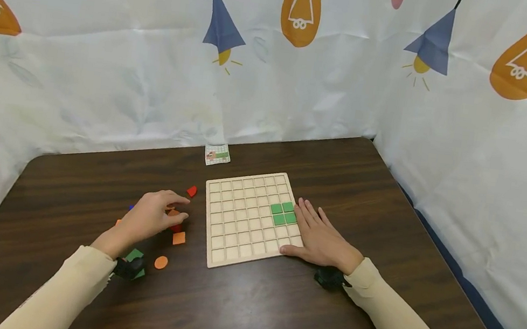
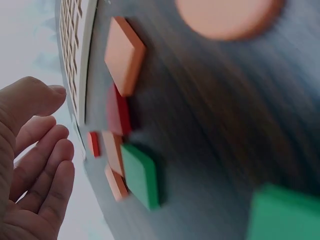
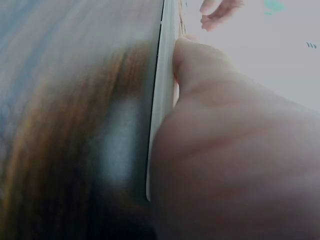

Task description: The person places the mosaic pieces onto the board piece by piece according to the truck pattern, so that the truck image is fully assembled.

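Observation:
A pale wooden grid board (image 1: 238, 218) lies in the middle of the table, with several green squares (image 1: 279, 219) in cells near its right edge. My right hand (image 1: 320, 241) rests flat along that edge, fingers straight and thumb on the near corner area. Left of the board, my left hand (image 1: 150, 217) hovers over loose pieces, its thumb and fingers apart and nothing between them. Around it lie an orange square (image 1: 179, 238), an orange disc (image 1: 161, 262), a red piece (image 1: 192, 191) and green pieces (image 2: 141, 175). The left hand partly hides some pieces in the head view.
A small printed card (image 1: 217, 154) with a coloured grid picture lies at the table's back edge, behind the board. Patterned white curtains (image 1: 156, 81) hang behind and to the right of the dark wooden table (image 1: 247, 309).

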Available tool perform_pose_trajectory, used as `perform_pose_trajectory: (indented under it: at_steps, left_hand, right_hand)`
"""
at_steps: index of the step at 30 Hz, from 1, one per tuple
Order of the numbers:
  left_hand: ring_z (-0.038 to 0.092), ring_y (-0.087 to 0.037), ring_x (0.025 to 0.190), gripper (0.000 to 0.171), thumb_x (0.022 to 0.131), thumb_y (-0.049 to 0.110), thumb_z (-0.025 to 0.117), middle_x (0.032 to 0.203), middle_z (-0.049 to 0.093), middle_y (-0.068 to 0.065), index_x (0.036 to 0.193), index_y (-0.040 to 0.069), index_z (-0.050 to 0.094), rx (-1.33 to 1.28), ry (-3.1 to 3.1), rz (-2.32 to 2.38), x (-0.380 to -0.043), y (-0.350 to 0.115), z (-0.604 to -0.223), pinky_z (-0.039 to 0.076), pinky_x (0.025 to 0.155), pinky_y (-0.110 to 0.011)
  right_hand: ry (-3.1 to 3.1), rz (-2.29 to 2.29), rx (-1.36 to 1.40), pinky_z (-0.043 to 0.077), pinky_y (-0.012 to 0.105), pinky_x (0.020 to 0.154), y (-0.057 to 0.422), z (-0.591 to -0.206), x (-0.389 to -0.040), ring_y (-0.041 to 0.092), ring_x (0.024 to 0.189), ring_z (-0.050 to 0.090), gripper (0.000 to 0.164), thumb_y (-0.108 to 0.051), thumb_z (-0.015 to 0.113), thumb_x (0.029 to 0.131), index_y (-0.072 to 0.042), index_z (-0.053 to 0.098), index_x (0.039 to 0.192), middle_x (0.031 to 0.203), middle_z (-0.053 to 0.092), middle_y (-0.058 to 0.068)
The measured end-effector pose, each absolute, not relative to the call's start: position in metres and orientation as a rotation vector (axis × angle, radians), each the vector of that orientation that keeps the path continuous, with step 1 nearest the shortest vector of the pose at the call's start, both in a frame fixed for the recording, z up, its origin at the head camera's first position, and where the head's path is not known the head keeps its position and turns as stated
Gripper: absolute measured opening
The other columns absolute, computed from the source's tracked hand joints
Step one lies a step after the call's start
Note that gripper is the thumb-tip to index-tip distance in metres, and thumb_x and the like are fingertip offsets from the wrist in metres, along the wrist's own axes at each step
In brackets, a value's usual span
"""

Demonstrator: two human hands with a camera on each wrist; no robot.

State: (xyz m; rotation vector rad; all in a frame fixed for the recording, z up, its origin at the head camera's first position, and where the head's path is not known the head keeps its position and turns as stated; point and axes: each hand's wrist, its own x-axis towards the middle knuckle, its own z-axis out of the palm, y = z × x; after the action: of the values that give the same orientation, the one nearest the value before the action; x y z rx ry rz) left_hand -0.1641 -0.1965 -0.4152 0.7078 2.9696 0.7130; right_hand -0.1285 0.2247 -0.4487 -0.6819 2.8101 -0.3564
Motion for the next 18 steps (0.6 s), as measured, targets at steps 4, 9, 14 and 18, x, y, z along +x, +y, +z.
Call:
perform_pose_trajectory:
  at_steps: [4, 9, 14, 18]
  left_hand:
    - [0.072, -0.027, 0.097, 0.031, 0.092, 0.018, 0.077, 0.114, 0.075, -0.010, 0.122, 0.007, 0.075, 0.700, 2.983, 0.667, -0.160, -0.210, -0.414, 0.059, 0.078, -0.043]
    - [0.072, -0.027, 0.097, 0.033, 0.090, 0.018, 0.079, 0.112, 0.076, -0.010, 0.120, 0.006, 0.076, 0.686, 2.986, 0.640, -0.154, -0.222, -0.415, 0.059, 0.080, -0.043]
    - [0.071, -0.023, 0.093, 0.035, 0.088, 0.022, 0.081, 0.108, 0.077, -0.008, 0.120, 0.006, 0.076, 0.665, 2.971, 0.627, -0.150, -0.232, -0.419, 0.059, 0.076, -0.037]
    - [0.073, -0.022, 0.096, 0.040, 0.087, 0.028, 0.083, 0.109, 0.078, -0.006, 0.121, 0.008, 0.076, 0.635, 2.950, 0.627, -0.148, -0.238, -0.422, 0.058, 0.077, -0.035]
  right_hand:
    - [2.807, -0.355, -0.683, 0.009, 0.061, 0.132, 0.224, -0.449, -0.129, 0.034, 0.165, 0.000, 0.110, -0.078, 0.047, 0.095, -0.006, 0.005, 0.167, 0.175, 0.000, 0.017]
    - [2.801, -0.345, -0.663, 0.008, 0.059, 0.132, 0.224, -0.451, -0.130, 0.032, 0.165, -0.002, 0.110, -0.079, 0.046, 0.095, -0.007, 0.003, 0.167, 0.176, -0.002, 0.015]
    - [2.798, -0.357, -0.660, 0.008, 0.060, 0.132, 0.225, -0.451, -0.131, 0.032, 0.165, -0.003, 0.111, -0.079, 0.047, 0.094, -0.007, 0.003, 0.167, 0.176, -0.002, 0.016]
    - [2.798, -0.359, -0.650, 0.007, 0.059, 0.132, 0.225, -0.452, -0.131, 0.031, 0.165, -0.003, 0.111, -0.079, 0.047, 0.094, -0.007, 0.002, 0.167, 0.176, -0.003, 0.015]
